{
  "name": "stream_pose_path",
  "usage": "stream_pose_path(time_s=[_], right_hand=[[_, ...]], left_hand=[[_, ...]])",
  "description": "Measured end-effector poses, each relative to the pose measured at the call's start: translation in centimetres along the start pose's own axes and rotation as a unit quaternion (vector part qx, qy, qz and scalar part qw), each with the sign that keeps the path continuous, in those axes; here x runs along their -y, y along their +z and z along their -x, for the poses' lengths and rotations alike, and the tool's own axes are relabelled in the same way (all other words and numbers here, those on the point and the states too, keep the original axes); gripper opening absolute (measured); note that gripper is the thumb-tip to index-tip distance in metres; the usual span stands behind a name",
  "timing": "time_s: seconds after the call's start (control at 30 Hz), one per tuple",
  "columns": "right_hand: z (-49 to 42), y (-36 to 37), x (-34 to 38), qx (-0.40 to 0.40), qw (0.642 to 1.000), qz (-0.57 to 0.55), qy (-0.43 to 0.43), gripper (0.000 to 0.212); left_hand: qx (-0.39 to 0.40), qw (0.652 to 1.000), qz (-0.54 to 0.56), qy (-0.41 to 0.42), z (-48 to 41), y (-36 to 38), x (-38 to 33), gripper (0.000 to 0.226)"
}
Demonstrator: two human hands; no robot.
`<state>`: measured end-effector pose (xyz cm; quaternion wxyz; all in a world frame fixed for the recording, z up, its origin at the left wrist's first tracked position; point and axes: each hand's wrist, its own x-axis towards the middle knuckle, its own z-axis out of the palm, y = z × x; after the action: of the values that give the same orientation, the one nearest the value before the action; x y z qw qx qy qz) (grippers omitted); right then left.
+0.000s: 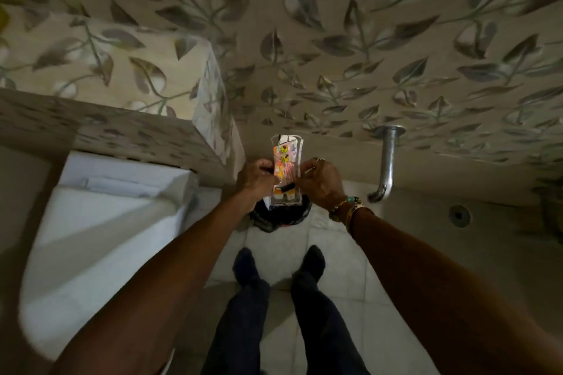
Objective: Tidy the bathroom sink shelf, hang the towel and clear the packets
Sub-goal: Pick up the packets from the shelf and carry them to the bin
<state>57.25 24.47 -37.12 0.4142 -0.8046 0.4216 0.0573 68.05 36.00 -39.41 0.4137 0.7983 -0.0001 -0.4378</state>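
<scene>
A clear plastic packet point(286, 155) with an orange and pink printed card inside is held upright in front of me. My left hand point(257, 179) grips its left edge and my right hand point(320, 184) grips its right edge. Directly below the packet stands a small dark bin point(265, 221) lined with a black bag, on the floor between the toilet and the sink. The packet's lower end hangs just over the bin's mouth. Beaded bracelets sit on my right wrist.
A white toilet point(100, 240) with its cistern fills the left. A tiled ledge point(128, 128) runs above it. At right a chrome spout point(385, 167) comes from the leaf-patterned wall over a pale basin with a drain point(459, 215). My legs stand on pale floor tiles.
</scene>
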Motion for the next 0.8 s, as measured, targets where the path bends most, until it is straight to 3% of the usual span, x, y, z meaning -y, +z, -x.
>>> stream_pose_path(time_s=[0.07, 0.17, 0.4, 0.53, 0.8], right_hand=[[-0.5, 1.6, -1.4, 0.012, 1.000, -0.005, 0.001, 0.031], [-2.0, 4.9, -3.9, 0.043, 0.999, 0.002, 0.015, 0.009], [-5.1, 11.4, -10.0, 0.065, 0.997, -0.037, 0.037, 0.007], [-7.2, 15.0, -13.6, 0.098, 0.993, -0.037, 0.056, 0.022], [-10.5, 20.6, -19.1, 0.132, 0.987, -0.072, 0.056, 0.013]], left_hand=[[-0.003, 1.000, -0.011, -0.007, -0.9, 0.9, 1.6, 0.035], [-0.012, 1.000, -0.009, -0.016, -3.2, 2.4, 4.5, 0.041], [-0.008, 0.998, -0.021, -0.055, -9.4, 5.8, 11.4, 0.052], [-0.003, 0.996, -0.045, -0.072, -13.3, 7.9, 16.1, 0.051], [-0.009, 0.996, -0.065, -0.063, -18.8, 11.3, 21.9, 0.038]])
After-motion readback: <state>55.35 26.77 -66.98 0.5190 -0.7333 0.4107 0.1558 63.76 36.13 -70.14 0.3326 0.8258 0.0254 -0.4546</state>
